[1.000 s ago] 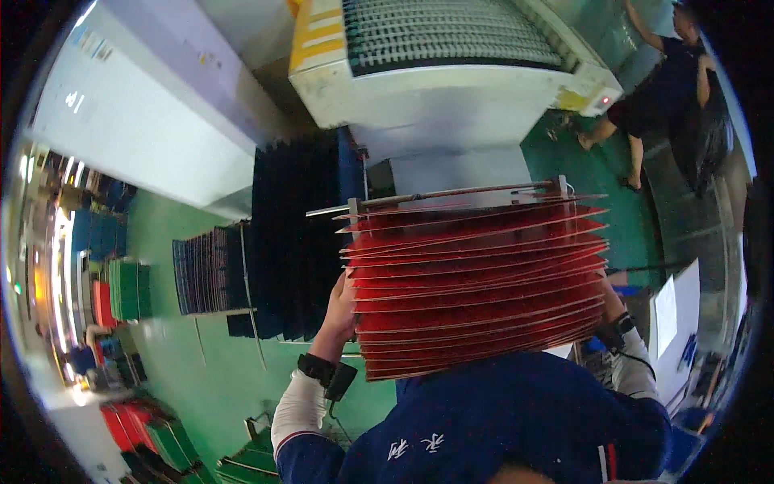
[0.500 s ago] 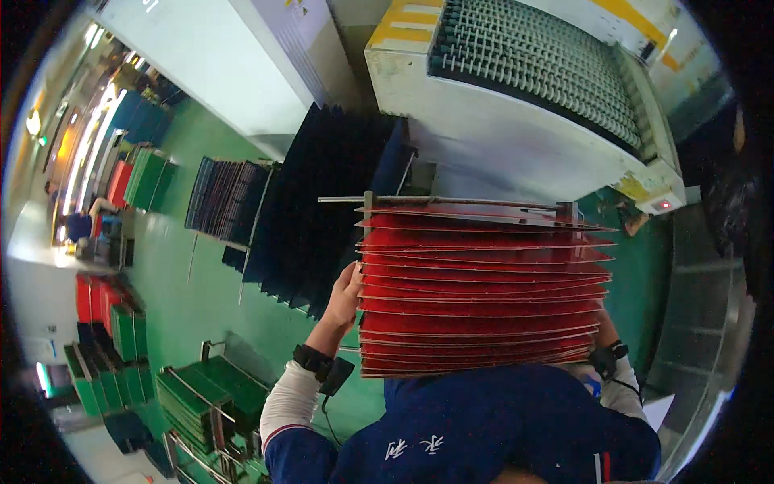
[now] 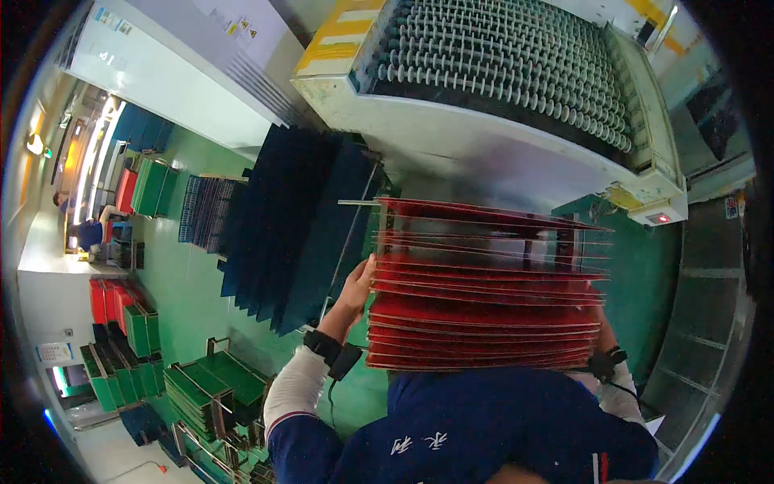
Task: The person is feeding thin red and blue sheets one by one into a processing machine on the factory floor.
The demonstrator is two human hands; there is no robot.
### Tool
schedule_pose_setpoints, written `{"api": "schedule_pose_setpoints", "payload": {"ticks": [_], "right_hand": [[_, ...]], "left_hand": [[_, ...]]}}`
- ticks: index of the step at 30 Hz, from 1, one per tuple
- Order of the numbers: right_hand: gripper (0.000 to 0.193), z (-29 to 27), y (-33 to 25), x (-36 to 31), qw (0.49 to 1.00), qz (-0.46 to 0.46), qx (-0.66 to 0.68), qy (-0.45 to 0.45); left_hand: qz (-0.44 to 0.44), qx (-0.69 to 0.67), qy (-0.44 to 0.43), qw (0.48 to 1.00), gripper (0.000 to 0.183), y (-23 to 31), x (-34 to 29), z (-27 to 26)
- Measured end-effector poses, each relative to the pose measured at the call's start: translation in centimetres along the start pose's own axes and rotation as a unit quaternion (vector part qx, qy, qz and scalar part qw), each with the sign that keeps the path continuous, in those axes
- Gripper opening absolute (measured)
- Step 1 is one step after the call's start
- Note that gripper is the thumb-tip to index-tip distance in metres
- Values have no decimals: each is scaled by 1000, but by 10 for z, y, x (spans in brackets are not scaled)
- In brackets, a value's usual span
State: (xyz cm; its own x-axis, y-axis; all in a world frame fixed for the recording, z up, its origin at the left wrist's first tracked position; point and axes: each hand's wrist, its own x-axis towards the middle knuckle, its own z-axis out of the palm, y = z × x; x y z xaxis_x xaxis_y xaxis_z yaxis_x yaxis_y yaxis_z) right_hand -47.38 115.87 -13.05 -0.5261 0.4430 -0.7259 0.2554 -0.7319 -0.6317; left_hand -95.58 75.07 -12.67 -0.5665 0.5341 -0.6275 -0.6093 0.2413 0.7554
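In front of my body a row of thin red panels [image 3: 484,329] stands on edge in a rack, whose metal rod [image 3: 357,202] sticks out at the far left. My left hand [image 3: 355,290] is closed on the left edges of the panels, its fingertips partly hidden. At their right edges is my right hand [image 3: 595,313], mostly covered by the panels; what shows of it presses against them. The panels are packed closely near my body. Toward the far end wider gaps let the rack's frame show through.
Beyond the rack stands a pale machine with a bed of roller wheels [image 3: 500,81]. Dark blue panels [image 3: 290,218] fill a rack to the left. Green panels [image 3: 201,387] sit in racks at lower left. A grey metal structure [image 3: 697,323] runs along the right. Someone [image 3: 89,234] is far left.
A wide gap has opened among the red panels toward the far end, several now sitting closer to me. Both hands stay at the sides. The roller machine appears nearer and larger.
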Motion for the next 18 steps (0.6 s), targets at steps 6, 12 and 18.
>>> {"api": "schedule_pose_setpoints", "payload": {"ticks": [6, 12, 18], "right_hand": [[53, -5, -9, 33, 998, 7, -55, 20], [59, 6, -24, 81, 997, 35, -60, 36], [65, 8, -25, 139, 995, 67, -33, 64]], "left_hand": [[-23, 138, 23, 990, 81, 51, 52, 36], [-105, 179, -26, 978, 90, 58, 133, 27], [-133, 151, -50, 978, 89, 71, 188, 44]]}}
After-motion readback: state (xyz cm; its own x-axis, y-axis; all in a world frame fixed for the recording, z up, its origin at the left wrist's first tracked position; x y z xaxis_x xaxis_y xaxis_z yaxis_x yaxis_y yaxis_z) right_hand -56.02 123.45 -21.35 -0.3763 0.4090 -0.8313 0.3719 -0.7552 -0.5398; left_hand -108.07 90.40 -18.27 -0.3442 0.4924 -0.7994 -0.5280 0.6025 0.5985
